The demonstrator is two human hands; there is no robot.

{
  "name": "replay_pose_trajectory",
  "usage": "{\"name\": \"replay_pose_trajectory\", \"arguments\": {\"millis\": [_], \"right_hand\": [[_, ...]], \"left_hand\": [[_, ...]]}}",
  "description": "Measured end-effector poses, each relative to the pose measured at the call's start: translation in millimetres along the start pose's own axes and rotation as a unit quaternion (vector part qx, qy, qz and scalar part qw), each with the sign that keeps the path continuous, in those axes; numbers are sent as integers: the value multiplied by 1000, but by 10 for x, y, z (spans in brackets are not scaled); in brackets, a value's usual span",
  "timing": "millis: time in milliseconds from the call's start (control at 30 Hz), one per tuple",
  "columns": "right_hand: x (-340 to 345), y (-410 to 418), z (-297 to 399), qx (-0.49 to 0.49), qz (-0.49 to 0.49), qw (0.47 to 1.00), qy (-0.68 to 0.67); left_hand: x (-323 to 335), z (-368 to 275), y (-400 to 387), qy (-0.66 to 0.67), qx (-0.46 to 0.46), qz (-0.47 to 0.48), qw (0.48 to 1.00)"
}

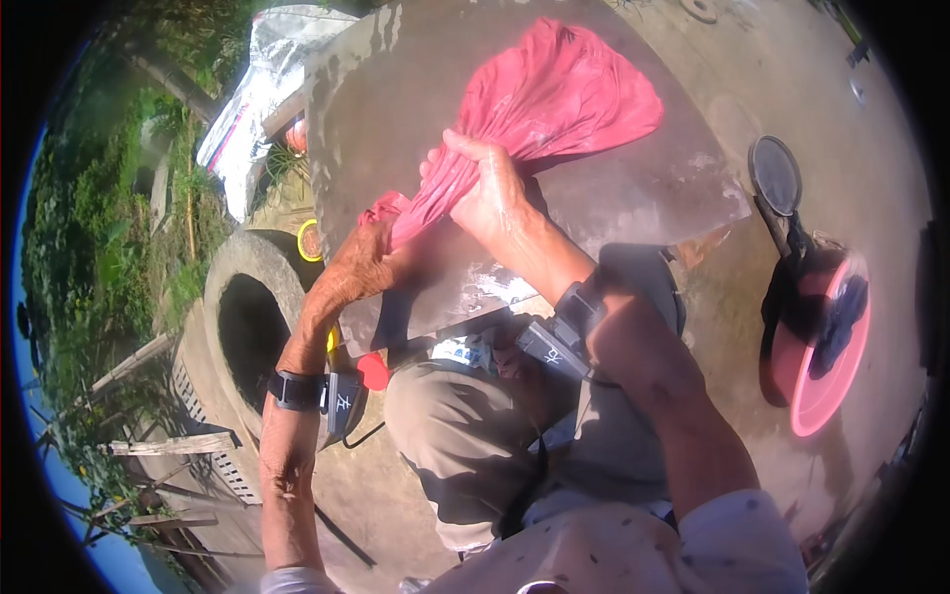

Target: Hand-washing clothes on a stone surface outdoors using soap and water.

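Note:
A wet pink cloth (557, 96) is stretched between my two hands over a wet stone slab (386, 111). My left hand (364, 260) is closed around its narrow end, with a small fold sticking up past the knuckles. Further along, my right hand (482, 185) grips the gathered middle, thumb on top. Beyond that hand the cloth fans out wide toward the far side of the slab. What kind of garment or fabric piece it is, I cannot tell. Both wrists carry strapped-on devices.
To my right stands a pink plastic basin (831, 356) with dark cloth in it. A round dark-faced object (775, 174) is behind it. On the left are a hollow concrete cylinder (252, 319), a white woven sack (274, 74), plants and wooden poles (174, 444).

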State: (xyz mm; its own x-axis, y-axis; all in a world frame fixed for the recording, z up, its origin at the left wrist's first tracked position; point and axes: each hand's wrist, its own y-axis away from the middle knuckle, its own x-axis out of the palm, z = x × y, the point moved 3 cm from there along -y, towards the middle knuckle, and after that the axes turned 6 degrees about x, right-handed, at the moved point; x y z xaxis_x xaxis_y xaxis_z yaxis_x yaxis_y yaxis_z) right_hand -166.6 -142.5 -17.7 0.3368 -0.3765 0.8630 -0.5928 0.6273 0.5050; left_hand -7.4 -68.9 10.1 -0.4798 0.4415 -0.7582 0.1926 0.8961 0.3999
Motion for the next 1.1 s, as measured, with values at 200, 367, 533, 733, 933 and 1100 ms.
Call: {"name": "replay_pose_trajectory", "arguments": {"millis": [200,367,533,733,933,1100], "right_hand": [[-44,-79,21,-19,39,998,-55],[-50,-99,81,14,16,998,-53],[-299,-211,247,20,-91,985,142],[-346,-15,62,-57,-51,931,356],[-216,-65,-34,-100,-25,984,145],[-115,-47,-48,-156,28,985,75]], "left_hand": [[-145,-183,-242,-38,-23,-51,998],[94,-522,-260,0,139,-223,965],[108,-1135,-115,43,222,-271,936],[59,-828,-714,-47,91,-336,936],[40,6,-527,-80,14,-284,955],[-188,107,-359,37,-112,-25,993]]}}
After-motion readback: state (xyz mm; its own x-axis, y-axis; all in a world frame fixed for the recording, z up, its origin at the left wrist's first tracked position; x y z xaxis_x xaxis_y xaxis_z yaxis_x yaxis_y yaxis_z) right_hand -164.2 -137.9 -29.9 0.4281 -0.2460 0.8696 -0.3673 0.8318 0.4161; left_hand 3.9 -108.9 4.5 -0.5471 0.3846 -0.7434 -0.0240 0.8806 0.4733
